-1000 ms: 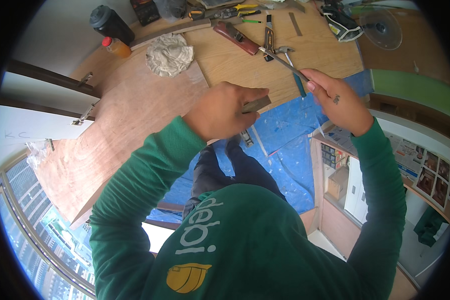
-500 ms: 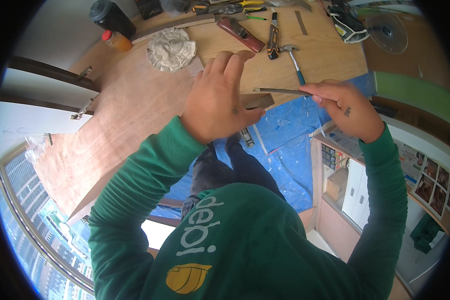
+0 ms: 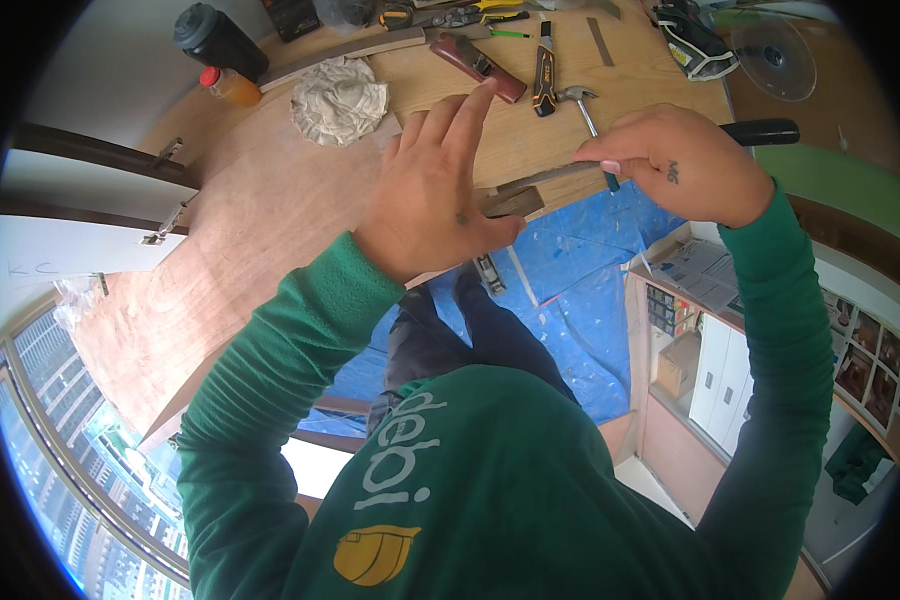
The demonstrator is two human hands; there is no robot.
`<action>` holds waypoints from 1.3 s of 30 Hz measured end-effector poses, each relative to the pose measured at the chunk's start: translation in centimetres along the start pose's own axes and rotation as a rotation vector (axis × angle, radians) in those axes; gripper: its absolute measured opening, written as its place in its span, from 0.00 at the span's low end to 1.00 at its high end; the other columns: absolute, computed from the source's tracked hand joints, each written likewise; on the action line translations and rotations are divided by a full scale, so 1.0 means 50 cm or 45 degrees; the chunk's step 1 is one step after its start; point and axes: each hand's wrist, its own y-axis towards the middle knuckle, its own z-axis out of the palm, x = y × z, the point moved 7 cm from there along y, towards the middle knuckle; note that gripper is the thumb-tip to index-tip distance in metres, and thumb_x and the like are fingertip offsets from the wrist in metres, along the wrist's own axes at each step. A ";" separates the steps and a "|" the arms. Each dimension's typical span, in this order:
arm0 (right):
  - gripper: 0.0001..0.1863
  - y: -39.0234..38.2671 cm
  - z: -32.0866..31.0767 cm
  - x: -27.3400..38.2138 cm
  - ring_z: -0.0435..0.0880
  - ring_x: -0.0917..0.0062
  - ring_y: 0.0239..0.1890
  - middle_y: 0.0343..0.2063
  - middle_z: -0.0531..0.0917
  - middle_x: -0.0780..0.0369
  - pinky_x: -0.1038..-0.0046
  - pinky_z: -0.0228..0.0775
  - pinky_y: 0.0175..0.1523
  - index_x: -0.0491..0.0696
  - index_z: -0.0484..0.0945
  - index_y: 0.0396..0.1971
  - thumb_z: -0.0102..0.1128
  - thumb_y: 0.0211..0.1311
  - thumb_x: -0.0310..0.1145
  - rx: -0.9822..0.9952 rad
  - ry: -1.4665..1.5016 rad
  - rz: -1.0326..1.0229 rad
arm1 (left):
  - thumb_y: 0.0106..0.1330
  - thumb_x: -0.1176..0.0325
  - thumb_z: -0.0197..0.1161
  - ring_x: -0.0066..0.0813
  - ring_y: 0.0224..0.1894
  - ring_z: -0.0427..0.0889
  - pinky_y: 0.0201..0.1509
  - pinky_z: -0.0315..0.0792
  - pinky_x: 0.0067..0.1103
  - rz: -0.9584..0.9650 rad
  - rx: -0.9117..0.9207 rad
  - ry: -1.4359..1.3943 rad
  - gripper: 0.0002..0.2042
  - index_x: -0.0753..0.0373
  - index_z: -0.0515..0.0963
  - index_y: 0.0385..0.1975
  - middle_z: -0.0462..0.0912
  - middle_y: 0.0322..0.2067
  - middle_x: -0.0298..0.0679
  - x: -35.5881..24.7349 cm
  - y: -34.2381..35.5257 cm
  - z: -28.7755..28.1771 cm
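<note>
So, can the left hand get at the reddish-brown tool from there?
Likely yes: the left hand is spread open, its fingers close to the reddish-brown tool in the picture, and nothing visible blocks the way.

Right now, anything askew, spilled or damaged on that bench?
Nothing looks spilled or damaged. One oddity: the steel claw hammer with teal handle lies partly hidden by the right hand, its handle end near the front edge of the pale wooden benchtop, so it might get knocked.

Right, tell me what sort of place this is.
Probably a room under renovation: a teal-handled steel claw hammer and a black-and-orange utility knife lie on a pale wooden worktop, with blue plastic sheeting below.
</note>
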 end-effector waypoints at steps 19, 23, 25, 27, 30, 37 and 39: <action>0.25 -0.128 0.270 0.048 0.75 0.85 0.32 0.35 0.80 0.66 0.78 0.72 0.38 0.43 0.72 0.74 0.57 0.85 0.36 -0.883 1.226 0.878 | 0.58 0.71 0.78 0.46 0.41 0.84 0.50 0.79 0.37 0.236 0.358 -0.194 0.25 0.62 0.87 0.59 0.90 0.42 0.48 0.015 0.021 0.014; 0.28 -0.116 0.266 0.088 0.75 0.87 0.28 0.34 0.77 0.67 0.80 0.71 0.33 0.46 0.67 0.78 0.57 0.84 0.34 -0.899 1.219 0.829 | 0.58 0.72 0.78 0.47 0.44 0.84 0.53 0.79 0.37 0.163 0.356 -0.262 0.26 0.61 0.87 0.60 0.90 0.49 0.50 0.028 0.016 0.023; 0.30 -0.114 0.259 0.085 0.76 0.89 0.27 0.36 0.77 0.67 0.82 0.69 0.31 0.47 0.65 0.80 0.57 0.84 0.36 -0.904 1.225 0.846 | 0.59 0.71 0.77 0.47 0.47 0.84 0.54 0.79 0.37 0.313 0.268 -0.215 0.25 0.59 0.88 0.59 0.89 0.54 0.49 0.007 0.017 0.013; 0.29 -0.120 0.258 0.072 0.76 0.89 0.27 0.36 0.77 0.67 0.82 0.69 0.30 0.47 0.66 0.80 0.56 0.84 0.36 -0.976 1.237 0.874 | 0.59 0.71 0.77 0.47 0.50 0.84 0.56 0.79 0.37 0.404 0.236 -0.159 0.23 0.58 0.89 0.57 0.87 0.60 0.49 -0.008 0.012 0.008; 0.27 -0.132 0.253 0.070 0.76 0.87 0.26 0.35 0.77 0.66 0.80 0.70 0.31 0.46 0.68 0.78 0.57 0.83 0.31 -1.030 1.283 0.935 | 0.61 0.72 0.76 0.46 0.52 0.84 0.57 0.79 0.37 0.444 0.262 -0.096 0.20 0.56 0.91 0.55 0.84 0.66 0.48 -0.018 0.005 0.012; 0.27 -0.135 0.264 0.083 0.76 0.89 0.26 0.33 0.76 0.68 0.82 0.68 0.28 0.46 0.69 0.77 0.55 0.84 0.31 -0.948 1.283 0.891 | 0.63 0.74 0.73 0.46 0.53 0.84 0.59 0.79 0.36 0.537 0.330 -0.248 0.18 0.58 0.90 0.54 0.83 0.67 0.51 -0.011 0.004 0.024; 0.26 -0.132 0.260 0.090 0.75 0.89 0.26 0.33 0.75 0.68 0.81 0.69 0.28 0.47 0.69 0.77 0.55 0.83 0.30 -0.905 1.296 0.874 | 0.63 0.74 0.74 0.46 0.55 0.85 0.61 0.79 0.36 0.440 0.355 -0.350 0.21 0.61 0.87 0.57 0.83 0.66 0.53 -0.001 0.006 0.023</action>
